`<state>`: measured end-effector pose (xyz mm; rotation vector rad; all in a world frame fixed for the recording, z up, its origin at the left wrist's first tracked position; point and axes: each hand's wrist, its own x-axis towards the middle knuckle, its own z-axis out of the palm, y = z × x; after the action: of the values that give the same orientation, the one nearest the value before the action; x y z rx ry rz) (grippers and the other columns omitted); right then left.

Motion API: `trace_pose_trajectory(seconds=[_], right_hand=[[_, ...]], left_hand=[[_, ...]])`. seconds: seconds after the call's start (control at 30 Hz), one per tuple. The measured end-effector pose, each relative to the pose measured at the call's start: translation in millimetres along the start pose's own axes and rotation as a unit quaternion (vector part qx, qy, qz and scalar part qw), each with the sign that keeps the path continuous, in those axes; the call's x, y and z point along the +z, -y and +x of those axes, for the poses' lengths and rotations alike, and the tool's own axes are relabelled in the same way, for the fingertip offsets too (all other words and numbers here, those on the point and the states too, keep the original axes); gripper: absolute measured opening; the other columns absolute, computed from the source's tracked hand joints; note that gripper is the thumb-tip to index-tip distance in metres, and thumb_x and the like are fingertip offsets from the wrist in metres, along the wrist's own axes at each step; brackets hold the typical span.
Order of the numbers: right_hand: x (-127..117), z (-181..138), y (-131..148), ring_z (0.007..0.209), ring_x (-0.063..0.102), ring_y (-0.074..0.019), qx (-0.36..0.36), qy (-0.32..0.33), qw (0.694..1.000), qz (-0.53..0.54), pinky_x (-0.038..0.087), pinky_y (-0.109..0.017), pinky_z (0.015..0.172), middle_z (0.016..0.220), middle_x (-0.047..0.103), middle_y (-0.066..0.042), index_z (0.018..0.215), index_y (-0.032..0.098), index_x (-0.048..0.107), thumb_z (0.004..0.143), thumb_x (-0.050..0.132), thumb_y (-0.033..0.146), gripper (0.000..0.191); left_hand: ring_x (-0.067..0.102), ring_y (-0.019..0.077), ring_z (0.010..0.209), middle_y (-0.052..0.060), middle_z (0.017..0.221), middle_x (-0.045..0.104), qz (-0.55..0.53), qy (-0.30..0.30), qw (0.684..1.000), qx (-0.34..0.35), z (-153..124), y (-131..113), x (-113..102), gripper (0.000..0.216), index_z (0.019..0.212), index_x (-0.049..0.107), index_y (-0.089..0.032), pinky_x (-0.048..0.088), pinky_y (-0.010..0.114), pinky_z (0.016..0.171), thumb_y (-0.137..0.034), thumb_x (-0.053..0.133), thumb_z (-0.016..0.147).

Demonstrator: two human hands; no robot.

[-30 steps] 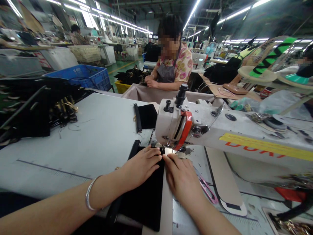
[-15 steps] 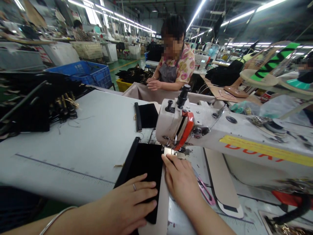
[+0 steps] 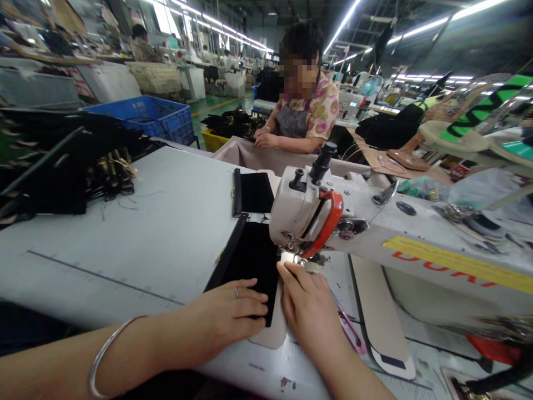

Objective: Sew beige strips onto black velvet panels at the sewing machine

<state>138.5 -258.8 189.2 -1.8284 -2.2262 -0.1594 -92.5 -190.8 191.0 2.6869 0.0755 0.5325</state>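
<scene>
A black fabric panel [image 3: 252, 250] lies on a beige backing piece [image 3: 272, 335], its right edge running to the needle area of a sewing machine [image 3: 287, 205]. Along the panel's left side is a darker, stiff-looking band [image 3: 227, 250]. My left hand [image 3: 227, 312] rests flat on the near part of the panel, fingers stretched out. Beside the presser foot, my right hand [image 3: 307, 297] presses the beige edge with its fingers extended. A small pale block [image 3: 287, 258] sits at its fingertips. Behind the panel lies another black piece [image 3: 255, 192].
Pink thread snips [image 3: 352, 332] and a long beige piece [image 3: 381, 316] lie right of my right hand. Black pieces with gold-coloured hardware [image 3: 110, 172] are piled at the left. A blue crate [image 3: 154, 119] stands behind. Across the table, a co-worker [image 3: 306, 111] handles something.
The black panel and beige backing have slid away from me past the needle, and my left hand has moved forward with them. The backing's rounded near end now shows. My right hand stays by the foot.
</scene>
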Motion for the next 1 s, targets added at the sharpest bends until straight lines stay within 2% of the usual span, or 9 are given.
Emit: trace_pose_trajectory(seconds=[0.23,0.47,0.63,0.8,1.0], right_hand=[[2.0,-1.6,-1.2,0.11,0.054,-0.0275,-0.007,-0.012,1.0,-0.002,0.045,-0.044,0.093,0.133,0.059,-0.009,0.14,0.019,0.052,0.095,0.049,0.015,0.046],[0.8,-1.0,-0.7,0.109,0.054,-0.0267,-0.008,-0.014,1.0,0.005,0.046,-0.043,0.091,0.135,0.058,-0.008,0.141,0.02,0.05,0.095,0.049,0.015,0.047],[1.9,-1.6,-2.4,0.11,0.053,-0.0275,-0.007,-0.002,1.0,0.007,0.046,-0.044,0.092,0.137,0.056,-0.008,0.143,0.021,0.049,0.094,0.047,0.013,0.05],[2.8,-0.7,-3.2,0.108,0.052,-0.0288,-0.004,0.009,1.0,0.003,0.045,-0.045,0.09,0.135,0.057,-0.009,0.145,0.019,0.046,0.094,0.046,0.014,0.052],[3.0,0.8,-1.8,0.11,0.052,-0.0293,-0.002,0.01,1.0,-0.005,0.045,-0.046,0.09,0.141,0.054,-0.008,0.144,0.017,0.047,0.093,0.046,0.013,0.052]], left_hand=[[0.055,0.0196,0.129,0.008,0.127,0.067,0.015,-0.014,1.0,-0.008,12.2,22.5,2.5,0.033,0.119,0.064,-0.017,0.027,0.042,0.123,-0.008,0.047,0.093],[0.057,0.0173,0.125,0.008,0.127,0.067,0.06,-0.002,0.998,-0.011,28.9,45.5,0.5,0.027,0.115,0.065,-0.017,0.026,0.038,0.123,-0.009,0.05,0.094],[0.057,0.0186,0.125,0.008,0.125,0.068,0.079,-0.012,0.997,-0.012,39.4,62.6,2.5,0.025,0.112,0.066,-0.017,0.034,0.039,0.119,-0.008,0.05,0.094],[0.057,0.0193,0.125,0.007,0.121,0.07,0.064,-0.013,0.997,-0.048,52.0,73.1,-2.7,0.025,0.107,0.069,-0.016,0.04,0.035,0.114,-0.009,0.047,0.098],[0.063,0.0194,0.115,0.005,0.119,0.071,0.059,-0.053,0.992,-0.096,63.3,83.9,-4.6,0.032,0.105,0.074,-0.019,0.048,0.032,0.105,-0.005,0.048,0.094]])
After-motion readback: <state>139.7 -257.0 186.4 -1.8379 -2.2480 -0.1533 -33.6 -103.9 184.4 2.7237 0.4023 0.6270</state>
